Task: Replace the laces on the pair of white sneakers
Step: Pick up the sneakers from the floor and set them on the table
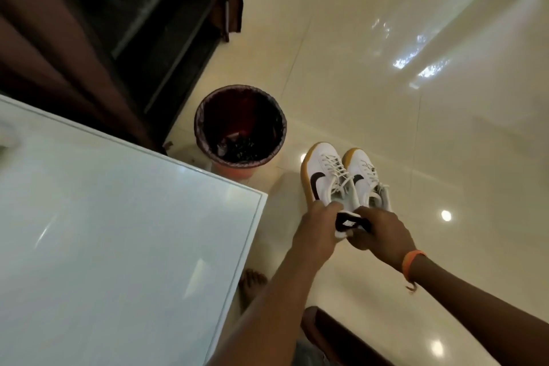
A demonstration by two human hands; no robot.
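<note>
Sneakers [346, 177], two in all and laced, are held side by side at their heels above the floor [416, 68], toes pointing away from the wrists along the long axis. One heel is gripped by the left hand [319, 224], the other by the right hand [380, 232], fingers curled. One bin [240, 128] is seen nearby, left of the pair.

Bare forearms — orange wristband [412, 261]

Both hands, left hand [319, 224] and right hand [381, 232], grip white sneakers [344, 177] by heels.
</note>
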